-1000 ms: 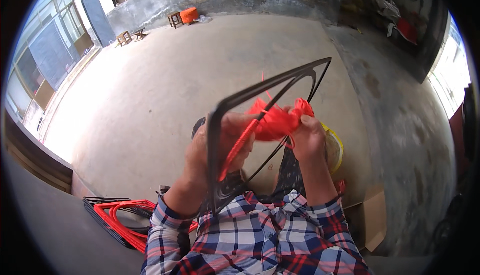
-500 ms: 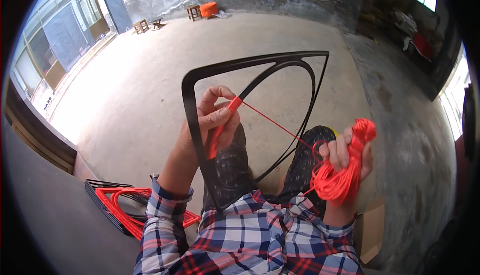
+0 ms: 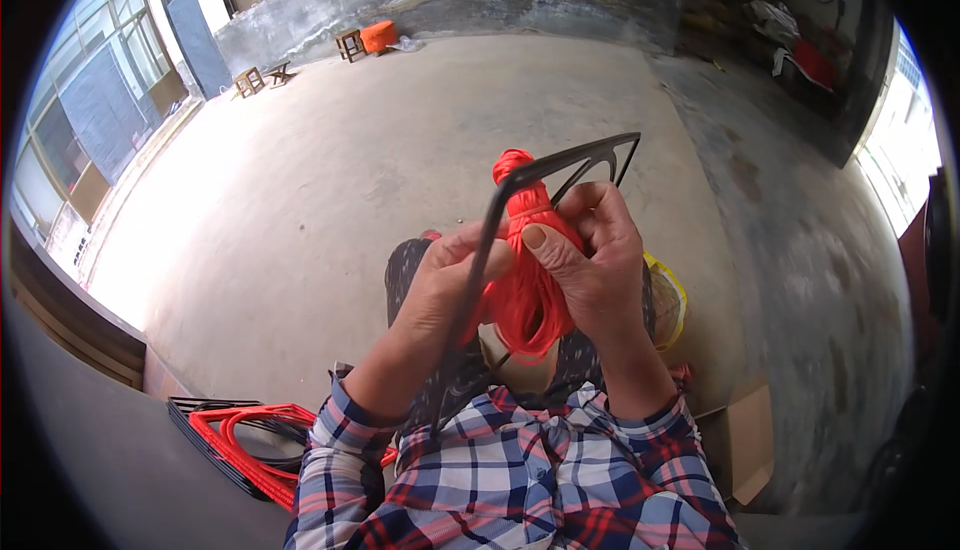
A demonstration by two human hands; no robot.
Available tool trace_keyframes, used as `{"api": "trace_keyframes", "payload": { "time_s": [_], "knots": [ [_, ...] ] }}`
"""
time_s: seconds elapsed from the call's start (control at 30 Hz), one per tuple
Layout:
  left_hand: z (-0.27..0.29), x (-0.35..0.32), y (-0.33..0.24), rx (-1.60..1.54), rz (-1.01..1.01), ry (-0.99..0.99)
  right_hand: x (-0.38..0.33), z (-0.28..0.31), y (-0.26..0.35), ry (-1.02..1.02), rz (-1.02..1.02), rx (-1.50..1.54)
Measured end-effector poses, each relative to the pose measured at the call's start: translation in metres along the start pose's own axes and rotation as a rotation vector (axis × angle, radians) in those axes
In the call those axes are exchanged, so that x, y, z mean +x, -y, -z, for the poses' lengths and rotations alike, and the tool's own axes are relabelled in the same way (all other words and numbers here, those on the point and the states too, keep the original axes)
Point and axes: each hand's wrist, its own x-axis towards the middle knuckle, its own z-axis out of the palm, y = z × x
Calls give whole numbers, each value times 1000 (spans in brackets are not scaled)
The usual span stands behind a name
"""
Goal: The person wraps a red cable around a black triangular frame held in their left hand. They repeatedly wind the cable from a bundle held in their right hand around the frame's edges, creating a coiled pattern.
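A black, bow-shaped frame (image 3: 572, 157) is held up above my lap, tilted, with a long curved corner toward me. My left hand (image 3: 450, 280) is closed at its inner bar, behind the frame's near side; the fingertips are partly hidden against red cord. My right hand (image 3: 605, 260) grips a thick bundle of red cord (image 3: 535, 322), thumb pressed on its front and fingers behind. The bundle is tied near its top and hangs in loops, right beside my left fingers. It covers the red-wrapped part of the frame.
More red and black frames (image 3: 235, 440) lie stacked at my lower left. An open cardboard box (image 3: 745, 445) stands at my lower right, near a yellow-rimmed thing (image 3: 675, 300). Small wooden stools (image 3: 350, 45) and an orange object (image 3: 379, 37) are by the far wall.
My right hand has brought the cord bundle from the right to the frame, beside my left hand. The frame has turned more edge-on, and the stretched cord between the hands no longer shows.
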Motion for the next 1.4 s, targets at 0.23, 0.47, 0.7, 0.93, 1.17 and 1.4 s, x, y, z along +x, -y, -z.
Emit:
{"api": "trace_keyframes", "payload": {
  "time_s": [0.23,0.47,0.7,0.93,1.17,1.4],
  "knots": [
    [36,3,23,202,-73,144,-12,41,-41,-54,-150,485],
    [-9,-25,23,-34,-17,121,-6,14,-27,329,-307,924],
    [7,-16,4,141,-61,265,2,54,-68,-83,-183,903],
    [31,-6,-7,226,-71,164,-14,57,-31,131,47,945],
    [47,1,-15,144,-86,226,-32,57,-26,283,-105,861],
    [48,4,-9,130,-58,98,-19,49,-22,-124,-294,684]
  ]
}}
